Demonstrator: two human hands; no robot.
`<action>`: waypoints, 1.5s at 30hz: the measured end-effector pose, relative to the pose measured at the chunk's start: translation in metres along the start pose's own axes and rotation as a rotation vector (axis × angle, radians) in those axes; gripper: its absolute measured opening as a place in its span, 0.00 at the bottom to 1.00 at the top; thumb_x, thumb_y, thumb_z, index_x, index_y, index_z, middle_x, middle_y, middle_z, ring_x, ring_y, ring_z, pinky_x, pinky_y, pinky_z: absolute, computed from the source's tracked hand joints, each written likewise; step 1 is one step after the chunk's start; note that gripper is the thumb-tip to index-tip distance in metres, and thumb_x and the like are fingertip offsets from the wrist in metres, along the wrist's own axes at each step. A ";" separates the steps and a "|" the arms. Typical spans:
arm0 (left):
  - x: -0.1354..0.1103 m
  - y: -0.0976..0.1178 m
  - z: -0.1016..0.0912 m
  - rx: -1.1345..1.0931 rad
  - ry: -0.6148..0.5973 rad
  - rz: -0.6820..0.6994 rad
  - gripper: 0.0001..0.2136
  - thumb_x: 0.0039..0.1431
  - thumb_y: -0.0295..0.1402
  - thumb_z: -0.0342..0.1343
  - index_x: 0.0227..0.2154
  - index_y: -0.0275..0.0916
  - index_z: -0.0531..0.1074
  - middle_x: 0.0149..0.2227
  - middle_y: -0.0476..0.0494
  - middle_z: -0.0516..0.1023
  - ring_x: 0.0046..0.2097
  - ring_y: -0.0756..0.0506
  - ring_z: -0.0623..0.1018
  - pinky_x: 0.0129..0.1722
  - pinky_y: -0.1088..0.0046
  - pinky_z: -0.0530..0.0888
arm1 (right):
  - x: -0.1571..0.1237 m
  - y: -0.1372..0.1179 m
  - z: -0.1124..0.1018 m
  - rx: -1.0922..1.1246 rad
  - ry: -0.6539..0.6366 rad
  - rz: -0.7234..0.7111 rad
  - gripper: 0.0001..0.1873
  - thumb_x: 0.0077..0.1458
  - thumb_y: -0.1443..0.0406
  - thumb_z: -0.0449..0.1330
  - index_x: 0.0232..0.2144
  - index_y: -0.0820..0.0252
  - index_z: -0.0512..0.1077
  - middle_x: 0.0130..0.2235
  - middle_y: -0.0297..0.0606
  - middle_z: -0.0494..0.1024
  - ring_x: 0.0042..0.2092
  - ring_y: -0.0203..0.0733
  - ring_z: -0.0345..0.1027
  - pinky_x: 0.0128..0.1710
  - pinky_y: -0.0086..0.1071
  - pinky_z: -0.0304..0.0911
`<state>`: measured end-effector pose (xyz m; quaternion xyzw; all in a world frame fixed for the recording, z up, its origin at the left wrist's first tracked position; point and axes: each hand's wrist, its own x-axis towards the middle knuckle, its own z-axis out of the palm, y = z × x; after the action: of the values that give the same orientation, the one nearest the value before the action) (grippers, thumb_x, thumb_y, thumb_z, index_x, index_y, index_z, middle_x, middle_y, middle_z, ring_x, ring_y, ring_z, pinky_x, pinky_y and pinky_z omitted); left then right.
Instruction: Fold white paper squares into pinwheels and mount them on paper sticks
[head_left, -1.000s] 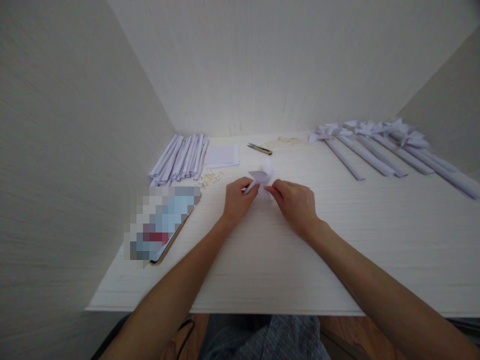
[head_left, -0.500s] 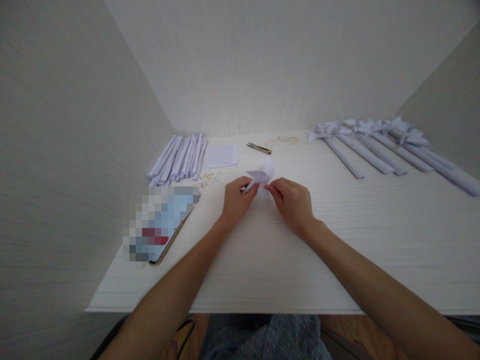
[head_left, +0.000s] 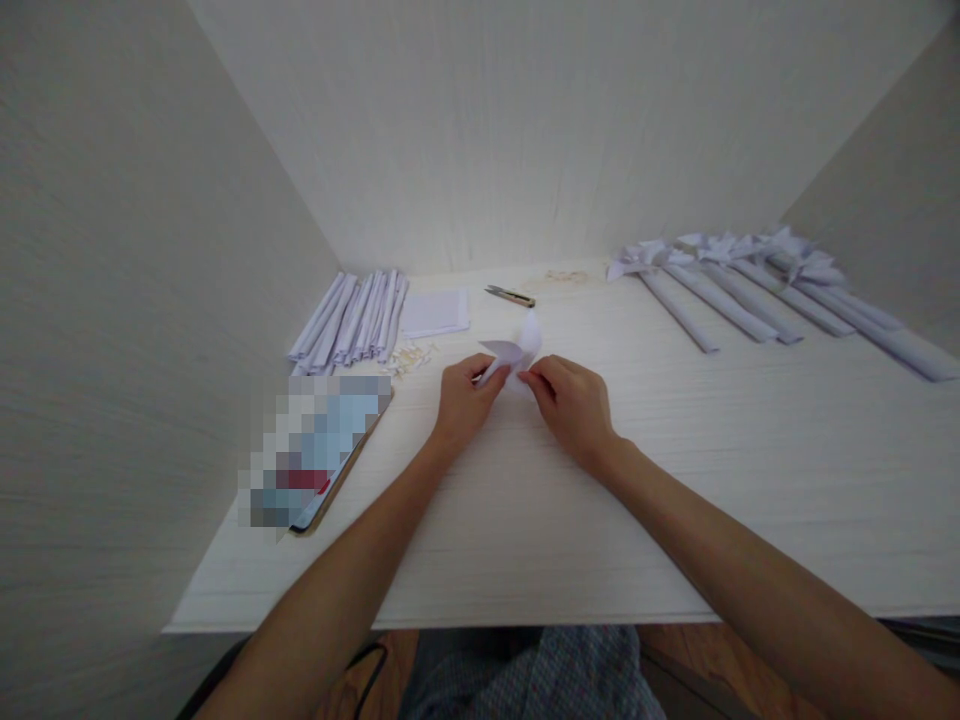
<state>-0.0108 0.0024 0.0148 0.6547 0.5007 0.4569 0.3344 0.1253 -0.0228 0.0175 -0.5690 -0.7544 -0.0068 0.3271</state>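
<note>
A small white folded paper piece (head_left: 516, 350) with pointed flaps sits at the middle of the white table (head_left: 525, 500). My left hand (head_left: 461, 400) is closed, pinching its left side. My right hand (head_left: 574, 405) is closed too, its fingertips pinching the paper's right side. Both hands rest low on the table, close together. The fingers hide the lower part of the paper.
A bundle of rolled paper sticks (head_left: 349, 320) and a stack of white squares (head_left: 435, 312) lie at the back left, with small pale bits (head_left: 409, 358) beside them. A small cutter (head_left: 510, 295) lies behind. Finished paper pinwheels (head_left: 742, 285) lie at the back right. A blurred phone (head_left: 315, 450) lies left.
Both hands and the paper have stayed together on the table; the view has shifted slightly, so everything sits a little further left. The fingers have barely moved.
</note>
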 end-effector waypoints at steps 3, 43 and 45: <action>0.001 -0.001 -0.001 -0.025 -0.006 -0.025 0.09 0.48 0.34 0.51 0.19 0.35 0.69 0.19 0.53 0.67 0.24 0.53 0.66 0.26 0.77 0.64 | -0.001 0.001 0.002 0.031 0.031 -0.016 0.12 0.55 0.64 0.49 0.23 0.61 0.67 0.25 0.37 0.72 0.27 0.35 0.62 0.26 0.27 0.51; 0.003 -0.007 0.003 -0.202 -0.030 -0.150 0.10 0.44 0.37 0.55 0.21 0.34 0.73 0.19 0.52 0.70 0.24 0.54 0.67 0.24 0.79 0.66 | 0.002 0.010 0.011 0.304 0.283 -0.258 0.08 0.52 0.70 0.52 0.23 0.60 0.66 0.34 0.41 0.73 0.37 0.39 0.65 0.38 0.35 0.63; 0.003 -0.007 0.003 -0.209 -0.034 -0.152 0.10 0.44 0.37 0.55 0.21 0.34 0.73 0.20 0.52 0.70 0.24 0.54 0.68 0.24 0.79 0.66 | 0.002 0.011 0.011 0.307 0.276 -0.255 0.07 0.52 0.70 0.52 0.24 0.60 0.66 0.33 0.41 0.73 0.37 0.39 0.65 0.38 0.35 0.63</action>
<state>-0.0104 0.0068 0.0080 0.5842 0.4926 0.4688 0.4431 0.1290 -0.0129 0.0062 -0.4063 -0.7606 -0.0110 0.5063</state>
